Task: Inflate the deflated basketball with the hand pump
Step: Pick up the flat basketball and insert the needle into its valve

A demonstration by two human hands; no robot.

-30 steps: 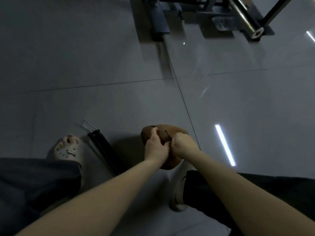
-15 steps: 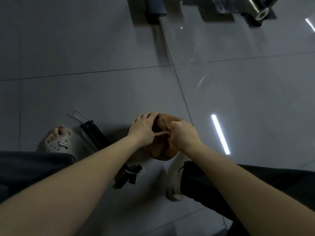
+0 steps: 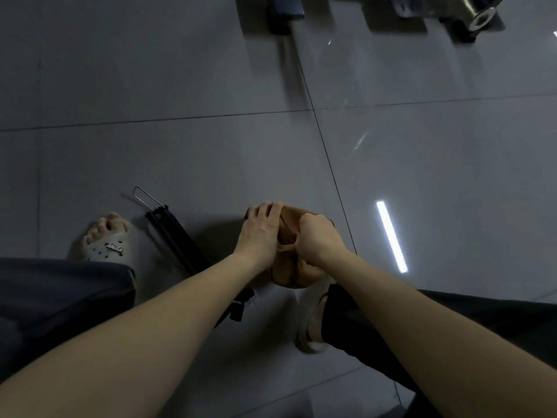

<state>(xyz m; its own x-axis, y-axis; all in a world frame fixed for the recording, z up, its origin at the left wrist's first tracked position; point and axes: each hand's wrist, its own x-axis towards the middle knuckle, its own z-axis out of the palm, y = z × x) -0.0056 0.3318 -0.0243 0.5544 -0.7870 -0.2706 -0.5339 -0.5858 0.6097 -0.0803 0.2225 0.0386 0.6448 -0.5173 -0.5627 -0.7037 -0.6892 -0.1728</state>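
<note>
The deflated brown basketball (image 3: 297,274) lies crumpled on the grey tile floor between my feet. My left hand (image 3: 260,233) rests flat on its left side, fingers spread over the top edge. Curled into a fist, my right hand (image 3: 318,239) pinches something small against the ball's top; the item itself is hidden by the fingers. The black hand pump (image 3: 176,241) lies on the floor to the left of the ball, its wire foot loop (image 3: 146,196) pointing away from me, its near end passing under my left forearm.
My left foot in a grey clog (image 3: 104,242) is beside the pump, and my right shoe (image 3: 310,321) sits just below the ball. Dark metal equipment (image 3: 437,13) stands at the far top. A bright light strip reflects on the tiles (image 3: 391,236) at right.
My left hand went from gripping the ball beside the right hand to lying flat with spread fingers on its left side. The right hand stays pinched on top. The view tilted downward.
</note>
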